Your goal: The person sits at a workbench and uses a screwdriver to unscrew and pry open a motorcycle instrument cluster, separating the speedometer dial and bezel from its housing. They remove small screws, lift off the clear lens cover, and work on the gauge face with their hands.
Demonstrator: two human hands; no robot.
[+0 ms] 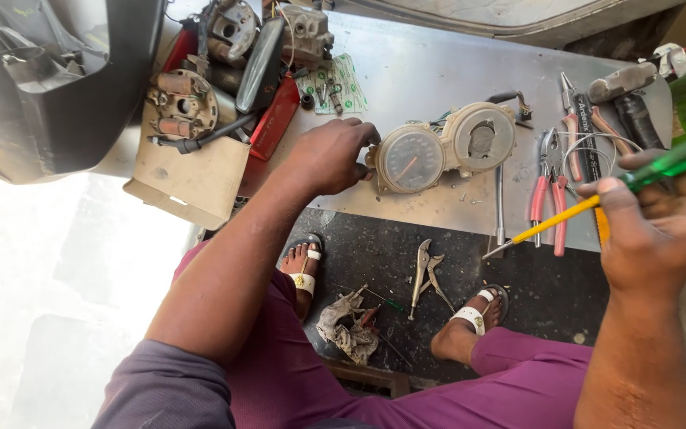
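**A:** Where's my left hand (329,155) sitting?

**B:** On the metal bench (422,71), fingers closed on the 9 o'clock edge of the speedometer unit (413,159). Its round white housing (482,137) touches the dial at 3 o'clock.

**A:** And my right hand (653,230)?

**B:** I see it at 3 o'clock from the dial, well apart, clamped on a screwdriver (597,202) with a green handle and yellow shaft, tip pointing toward 8 o'clock.

**A:** What's nearby?

**B:** Red-handled pliers (549,187) just beside that shaft. Locking pliers (422,274) and a rag (348,326) lie on the floor at 6 o'clock, between my sandalled feet.
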